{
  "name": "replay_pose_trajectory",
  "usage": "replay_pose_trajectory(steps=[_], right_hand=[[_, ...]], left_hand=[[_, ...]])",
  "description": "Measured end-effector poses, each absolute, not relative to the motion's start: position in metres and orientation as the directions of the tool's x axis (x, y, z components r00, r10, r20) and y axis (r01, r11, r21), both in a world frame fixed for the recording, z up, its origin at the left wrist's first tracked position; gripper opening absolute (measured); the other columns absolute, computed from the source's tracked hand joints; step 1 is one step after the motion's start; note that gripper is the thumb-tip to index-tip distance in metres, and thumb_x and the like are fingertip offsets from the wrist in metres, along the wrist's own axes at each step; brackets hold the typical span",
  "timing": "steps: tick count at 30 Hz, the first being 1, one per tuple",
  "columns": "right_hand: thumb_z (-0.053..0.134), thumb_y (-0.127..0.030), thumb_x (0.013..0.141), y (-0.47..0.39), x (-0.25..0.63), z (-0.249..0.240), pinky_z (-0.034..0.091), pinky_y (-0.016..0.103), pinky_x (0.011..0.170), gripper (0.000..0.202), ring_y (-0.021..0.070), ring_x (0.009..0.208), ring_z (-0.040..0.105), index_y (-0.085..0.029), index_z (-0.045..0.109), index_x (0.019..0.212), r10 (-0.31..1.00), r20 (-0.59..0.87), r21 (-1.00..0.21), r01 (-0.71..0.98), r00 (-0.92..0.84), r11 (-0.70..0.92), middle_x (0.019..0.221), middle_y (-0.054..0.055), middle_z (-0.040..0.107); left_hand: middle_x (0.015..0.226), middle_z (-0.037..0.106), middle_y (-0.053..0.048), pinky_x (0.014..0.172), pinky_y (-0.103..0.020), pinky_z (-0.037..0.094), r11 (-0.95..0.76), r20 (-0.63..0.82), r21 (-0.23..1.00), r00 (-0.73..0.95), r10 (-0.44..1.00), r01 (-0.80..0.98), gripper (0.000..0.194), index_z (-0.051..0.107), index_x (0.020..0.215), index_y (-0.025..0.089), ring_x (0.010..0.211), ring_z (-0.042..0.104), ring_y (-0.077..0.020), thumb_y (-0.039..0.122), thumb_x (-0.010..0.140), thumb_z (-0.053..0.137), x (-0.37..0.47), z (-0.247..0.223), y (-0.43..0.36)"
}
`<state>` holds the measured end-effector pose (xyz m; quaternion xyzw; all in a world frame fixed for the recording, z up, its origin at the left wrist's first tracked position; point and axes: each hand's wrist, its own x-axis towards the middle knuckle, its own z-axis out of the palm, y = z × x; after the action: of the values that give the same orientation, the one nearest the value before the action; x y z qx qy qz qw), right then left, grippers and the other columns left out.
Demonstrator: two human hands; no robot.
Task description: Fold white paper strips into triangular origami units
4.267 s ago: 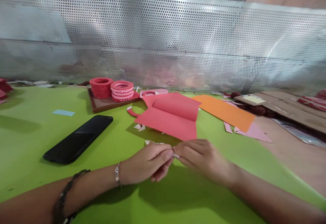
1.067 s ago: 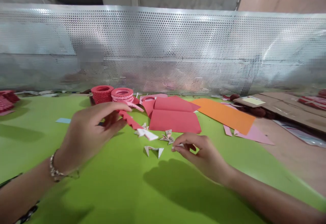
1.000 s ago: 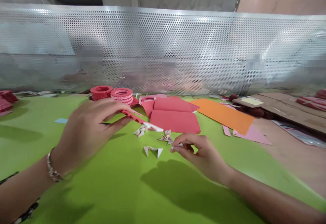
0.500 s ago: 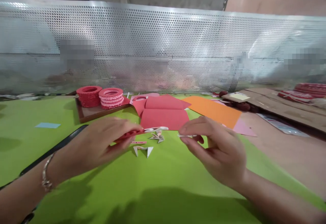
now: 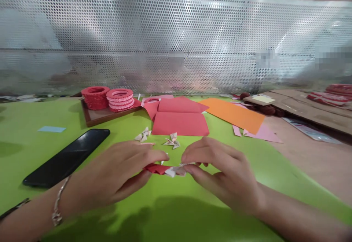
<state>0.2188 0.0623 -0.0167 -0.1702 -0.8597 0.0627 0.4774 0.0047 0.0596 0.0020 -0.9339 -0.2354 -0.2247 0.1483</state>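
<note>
My left hand (image 5: 118,174) pinches a red folded paper strip (image 5: 158,169) between thumb and fingers. At its right end the red strip meets a whitish folded paper piece (image 5: 177,171). My right hand (image 5: 224,176) grips the far end of that whitish piece with thumb and forefinger. How the two papers are joined is hidden. Just beyond the hands lie a folded printed-paper piece (image 5: 172,141) with pointed ends and a similar one (image 5: 143,135) to its left. Another small white point shows partly behind the left fingers.
A red paper sheet (image 5: 180,124) with a crease lies ahead, beside an orange sheet (image 5: 236,115) and pink scraps (image 5: 262,132). A black phone (image 5: 67,157) rests at left. Red and pink rings (image 5: 120,100) are stacked on a brown tray (image 5: 110,118). A perforated metal screen (image 5: 176,33) stands behind.
My hands have come together and nearer to me; the whitish paper in my right hand now meets the held papers. The phone and a second pointed piece, earlier mostly covered, now show.
</note>
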Motion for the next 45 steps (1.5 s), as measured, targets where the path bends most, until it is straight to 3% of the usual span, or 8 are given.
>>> replay_pose_trajectory(steps=[6, 11, 23, 28, 34, 39, 42, 45], right_hand=[[0.052, -0.01, 0.079, 0.064, 0.22, -0.019, 0.047, 0.02, 0.063, 0.012, 0.0096, 0.069, 0.055, -0.016, 0.053, 0.089, 0.377, 0.784, -0.291, 0.246, -0.492, 0.925, 0.075, 0.002, 0.06], [0.046, -0.013, 0.083, 0.067, 0.226, -0.015, 0.047, 0.02, 0.071, 0.012, 0.0099, 0.078, 0.056, -0.013, 0.056, 0.089, 0.293, 0.751, -0.182, 0.241, -0.593, 0.953, 0.083, 0.006, 0.06], [0.049, -0.014, 0.082, 0.062, 0.225, -0.017, 0.047, 0.02, 0.061, 0.011, 0.01, 0.069, 0.058, -0.013, 0.059, 0.086, 0.223, 0.715, -0.041, 0.278, -0.663, 0.96, 0.077, 0.004, 0.063], [0.037, -0.015, 0.088, 0.061, 0.225, -0.018, 0.048, 0.022, 0.061, 0.021, 0.0114, 0.072, 0.059, -0.014, 0.058, 0.088, 0.195, 0.684, 0.019, 0.285, -0.703, 0.958, 0.077, 0.005, 0.064], [0.033, -0.016, 0.089, 0.063, 0.223, -0.019, 0.048, 0.022, 0.061, 0.024, 0.0116, 0.071, 0.058, -0.012, 0.057, 0.088, 0.217, 0.647, -0.079, 0.219, -0.731, 0.973, 0.077, 0.007, 0.062], [0.049, -0.013, 0.082, 0.064, 0.225, -0.018, 0.047, 0.016, 0.067, 0.016, 0.0083, 0.073, 0.057, -0.017, 0.056, 0.096, 0.369, 0.66, -0.262, 0.259, -0.655, 0.93, 0.082, 0.003, 0.062], [0.052, -0.016, 0.081, 0.067, 0.224, -0.019, 0.046, 0.015, 0.064, 0.026, 0.0071, 0.069, 0.057, -0.019, 0.052, 0.106, 0.412, 0.609, -0.314, 0.271, -0.678, 0.91, 0.079, 0.001, 0.061], [0.05, -0.017, 0.083, 0.068, 0.223, -0.023, 0.045, 0.016, 0.059, 0.016, 0.0075, 0.065, 0.056, -0.017, 0.056, 0.097, 0.394, 0.591, -0.314, 0.248, -0.704, 0.916, 0.075, 0.002, 0.059]], left_hand=[[0.074, 0.066, -0.001, 0.057, -0.023, 0.041, -0.825, 0.518, -0.218, 0.778, 0.355, 0.521, 0.019, 0.05, 0.091, 0.019, 0.061, 0.059, -0.0135, 0.019, 0.085, 0.032, 0.008, 0.0, 0.06], [0.075, 0.065, -0.002, 0.058, -0.024, 0.041, -0.825, 0.498, -0.241, 0.795, 0.347, 0.511, 0.019, 0.049, 0.094, 0.017, 0.061, 0.058, -0.0141, 0.018, 0.084, 0.033, 0.005, -0.002, 0.059], [0.065, 0.06, -0.002, 0.06, -0.028, 0.044, -0.848, 0.439, -0.207, 0.821, 0.366, 0.489, 0.032, 0.057, 0.082, 0.016, 0.055, 0.053, -0.014, 0.023, 0.089, 0.026, 0.01, -0.003, 0.059], [0.057, 0.054, 0.001, 0.061, -0.028, 0.042, -0.862, 0.427, -0.186, 0.828, 0.362, 0.473, 0.035, 0.056, 0.072, 0.017, 0.048, 0.045, -0.012, 0.02, 0.089, 0.025, 0.01, -0.005, 0.06], [0.05, 0.05, 0.003, 0.053, -0.024, 0.037, -0.877, 0.452, -0.232, 0.845, 0.286, 0.42, 0.039, 0.054, 0.065, 0.017, 0.044, 0.04, -0.0112, 0.018, 0.09, 0.023, 0.018, -0.009, 0.056], [0.063, 0.058, 0.001, 0.063, -0.026, 0.038, -0.841, 0.497, -0.168, 0.781, 0.378, 0.514, 0.029, 0.056, 0.078, 0.018, 0.057, 0.05, -0.0126, 0.024, 0.089, 0.03, 0.011, -0.008, 0.058], [0.064, 0.06, 0.002, 0.062, -0.026, 0.037, -0.836, 0.515, -0.198, 0.78, 0.355, 0.512, 0.025, 0.056, 0.081, 0.018, 0.056, 0.051, -0.0125, 0.023, 0.088, 0.033, 0.005, -0.006, 0.061], [0.062, 0.06, 0.003, 0.065, -0.027, 0.037, -0.834, 0.512, -0.221, 0.788, 0.342, 0.505, 0.024, 0.056, 0.078, 0.019, 0.053, 0.051, -0.0116, 0.021, 0.087, 0.035, 0.007, -0.006, 0.06]])
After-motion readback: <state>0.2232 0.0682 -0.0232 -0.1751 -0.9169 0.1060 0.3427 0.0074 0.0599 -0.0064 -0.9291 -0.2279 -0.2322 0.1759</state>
